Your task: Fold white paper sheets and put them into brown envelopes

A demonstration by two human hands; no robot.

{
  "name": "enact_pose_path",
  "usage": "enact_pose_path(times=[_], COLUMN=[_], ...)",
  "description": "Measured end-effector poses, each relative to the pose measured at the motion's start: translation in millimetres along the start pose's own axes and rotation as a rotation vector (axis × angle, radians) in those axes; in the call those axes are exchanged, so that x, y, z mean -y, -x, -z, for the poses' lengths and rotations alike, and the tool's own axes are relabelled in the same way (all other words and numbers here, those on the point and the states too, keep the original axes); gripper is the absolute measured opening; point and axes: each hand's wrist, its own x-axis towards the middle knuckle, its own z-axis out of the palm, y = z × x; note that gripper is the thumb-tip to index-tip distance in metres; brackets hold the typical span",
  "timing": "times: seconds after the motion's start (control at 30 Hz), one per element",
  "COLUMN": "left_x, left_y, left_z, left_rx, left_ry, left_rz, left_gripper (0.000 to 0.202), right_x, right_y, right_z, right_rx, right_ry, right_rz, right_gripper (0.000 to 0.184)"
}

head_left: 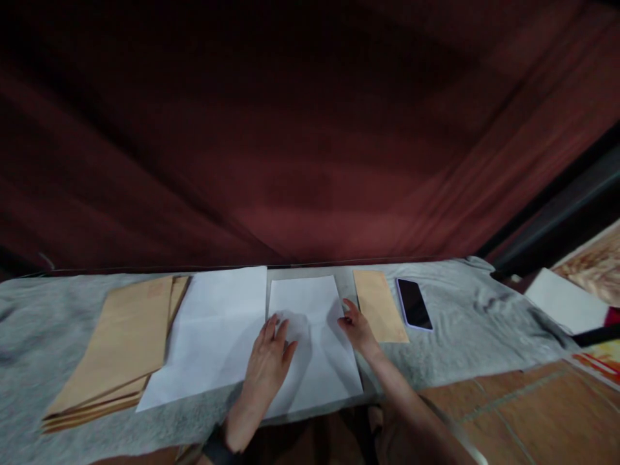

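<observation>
A white sheet of paper (322, 361) with a faint crease across it lies in front of me. My left hand (268, 361) rests over its left edge, fingers spread and thumb apart, holding nothing. At the sheet's right edge is my right hand (357, 328), its fingers loosely bent and apart; I see nothing held in it. Left of that sheet lies a larger white paper (213, 329), also creased. A small tan envelope (382, 307) lies just right of my right hand.
A stack of large brown envelopes (126, 329) lies on the left of the grey cloth (484, 323). A phone with a lilac case (414, 303) lies right of the small envelope. A dark red curtain (310, 161) hangs behind. Tiled floor (523, 413) shows at lower right.
</observation>
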Motion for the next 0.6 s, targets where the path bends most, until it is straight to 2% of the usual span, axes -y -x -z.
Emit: enact_pose_path(times=[0.17,0.3,0.4,0.47,0.6], left_x=[-23,-30,-33,-38,-46], left_y=[2,2,1,1,7], left_z=[-25.3,-28.3,-26.6,-27.1,-30.5], left_rx=[0.104,0.129,0.102,0.104,0.131], left_ry=[-0.036,-0.099,-0.081,-0.061,-0.065], left_rz=[-0.168,-0.176,-0.190,-0.245,-0.297], left_gripper=[0.051,0.055,0.056,0.056,0.057], right_x=[-3,1,4,7,8], right_y=[3,4,12,22,47], right_z=[5,13,15,11,-7], right_rx=[-0.037,-0.024,-0.038,0.009,0.201], right_ry=[0.258,0.377,0.452,0.471,0.524], right_rz=[0.130,0.164,0.307,0.441,0.665], right_gripper=[0.056,0.049,0.044,0.044,0.048])
